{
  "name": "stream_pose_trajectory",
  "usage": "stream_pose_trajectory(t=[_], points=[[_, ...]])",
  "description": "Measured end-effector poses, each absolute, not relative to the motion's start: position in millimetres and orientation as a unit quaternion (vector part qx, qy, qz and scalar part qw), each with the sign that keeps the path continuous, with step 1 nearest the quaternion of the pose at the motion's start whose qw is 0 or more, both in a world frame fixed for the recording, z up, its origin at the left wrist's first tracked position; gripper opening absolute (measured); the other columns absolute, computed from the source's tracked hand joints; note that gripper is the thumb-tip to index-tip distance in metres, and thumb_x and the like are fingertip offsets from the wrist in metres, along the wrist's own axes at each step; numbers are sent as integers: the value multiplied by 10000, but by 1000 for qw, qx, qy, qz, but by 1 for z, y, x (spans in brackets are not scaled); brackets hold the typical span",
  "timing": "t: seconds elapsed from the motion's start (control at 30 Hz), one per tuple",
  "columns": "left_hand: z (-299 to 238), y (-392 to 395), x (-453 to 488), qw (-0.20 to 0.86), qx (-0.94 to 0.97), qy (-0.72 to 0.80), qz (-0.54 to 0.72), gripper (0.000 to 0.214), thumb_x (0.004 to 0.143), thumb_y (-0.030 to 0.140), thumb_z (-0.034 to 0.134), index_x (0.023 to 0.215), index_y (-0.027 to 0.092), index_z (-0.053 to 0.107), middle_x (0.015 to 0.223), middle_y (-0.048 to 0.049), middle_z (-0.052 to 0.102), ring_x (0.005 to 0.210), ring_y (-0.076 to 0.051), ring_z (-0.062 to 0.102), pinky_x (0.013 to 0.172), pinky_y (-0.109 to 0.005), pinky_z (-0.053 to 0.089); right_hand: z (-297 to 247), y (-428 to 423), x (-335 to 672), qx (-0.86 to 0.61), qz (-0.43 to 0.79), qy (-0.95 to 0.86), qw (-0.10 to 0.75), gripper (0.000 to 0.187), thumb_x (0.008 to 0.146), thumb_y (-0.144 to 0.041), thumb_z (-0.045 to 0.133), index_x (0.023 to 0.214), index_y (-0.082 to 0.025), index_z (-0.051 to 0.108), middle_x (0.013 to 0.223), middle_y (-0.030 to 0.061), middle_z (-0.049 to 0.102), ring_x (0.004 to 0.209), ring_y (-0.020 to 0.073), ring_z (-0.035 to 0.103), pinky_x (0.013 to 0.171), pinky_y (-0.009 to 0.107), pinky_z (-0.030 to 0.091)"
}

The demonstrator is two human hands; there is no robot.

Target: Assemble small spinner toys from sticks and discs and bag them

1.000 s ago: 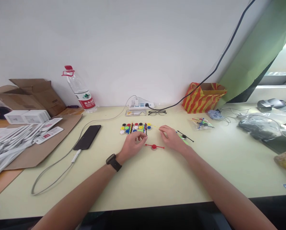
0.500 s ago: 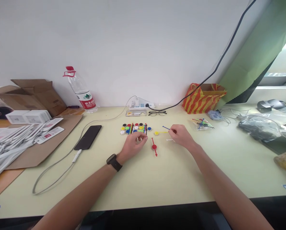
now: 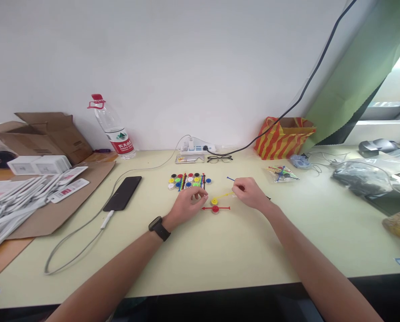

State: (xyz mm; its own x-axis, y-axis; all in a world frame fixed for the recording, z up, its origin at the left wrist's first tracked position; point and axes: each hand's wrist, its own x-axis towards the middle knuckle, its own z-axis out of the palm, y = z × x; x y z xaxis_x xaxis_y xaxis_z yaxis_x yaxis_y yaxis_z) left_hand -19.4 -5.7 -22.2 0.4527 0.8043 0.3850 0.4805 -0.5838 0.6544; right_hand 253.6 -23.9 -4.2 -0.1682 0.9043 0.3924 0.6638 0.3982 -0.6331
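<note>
My right hand [image 3: 248, 192] is closed in a pinch over the tabletop. A yellow spinner, a disc [image 3: 214, 202] with an arrow, runs up to its fingertips, where the arrow's end is hidden. A blue stick [image 3: 230, 179] also passes behind these fingers, and a dark tip [image 3: 268, 197] pokes out past the wrist. Just below the yellow disc lies a red spinner [image 3: 215, 209], its arrow pointing left. My left hand [image 3: 188, 201], watch on the wrist, rests beside them with fingers loosely curved, thumb apart, nothing visible in it. Several coloured discs and arrows [image 3: 189, 180] lie beyond it.
Left of my hands are a phone [image 3: 123, 193] on a cable, a water bottle [image 3: 117, 134] and cardboard with white tags. Along the wall stand a power strip [image 3: 196, 148], glasses [image 3: 220, 158] and a striped bag [image 3: 283, 138]. A bagged spinner set [image 3: 282, 173] lies right.
The yellow spinner has shifted toward me, close to the red one. The red arrow has turned from pointing toward me to pointing left. My left hand has hardly moved; my right shifted slightly.
</note>
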Motion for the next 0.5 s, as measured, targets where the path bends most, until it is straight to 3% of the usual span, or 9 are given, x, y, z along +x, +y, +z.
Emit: stream_pose_trajectory(t=[0.1, 0.2, 0.37, 0.5], points=[[-20, -9, -20, 249, 838, 368, 317, 203, 938, 339, 652, 1104, 254, 733, 1089, -49, 747, 956, -209, 668, 811, -335, 543, -1, -23, 255, -529, 149, -726, 414, 213, 832, -186, 508, 620, -205, 490, 653, -1, 532, 598, 134, 473, 566, 275, 375], [-15, -14, -20, 248, 866, 327, 287, 289, 920, 342, 691, 1201, 283, 726, 1244, -75, 708, 1171, -265, 628, 993, -415, 526, 1, -25, 250, -505, 173, -709, 461, 85, 867, -256, 601, 856, -192, 657, 934, 70, 671, 721, 167, 628, 672, 302, 512], [-6, -20, -18, 237, 890, 276, 274, 329, 898, 347, 739, 1224, 310, 729, 1265, -76, 704, 1178, -274, 630, 1046, -444, 496, -5, -40, 228, -428, 252, -772, 397, 483, 792, -378, 806, 1222, -243, 630, 1262, 110, 602, 878, 198, 685, 809, 375, 588], [-4, -21, -17, 242, 882, 283, 290, 203, 916, 388, 721, 1079, 273, 760, 1084, -68, 751, 1058, -248, 660, 958, -391, 519, -11, -47, 216, -412, 278, -790, 360, 506, 805, -348, 801, 1254, -248, 589, 1285, 98, 570, 814, 161, 661, 795, 358, 590]])
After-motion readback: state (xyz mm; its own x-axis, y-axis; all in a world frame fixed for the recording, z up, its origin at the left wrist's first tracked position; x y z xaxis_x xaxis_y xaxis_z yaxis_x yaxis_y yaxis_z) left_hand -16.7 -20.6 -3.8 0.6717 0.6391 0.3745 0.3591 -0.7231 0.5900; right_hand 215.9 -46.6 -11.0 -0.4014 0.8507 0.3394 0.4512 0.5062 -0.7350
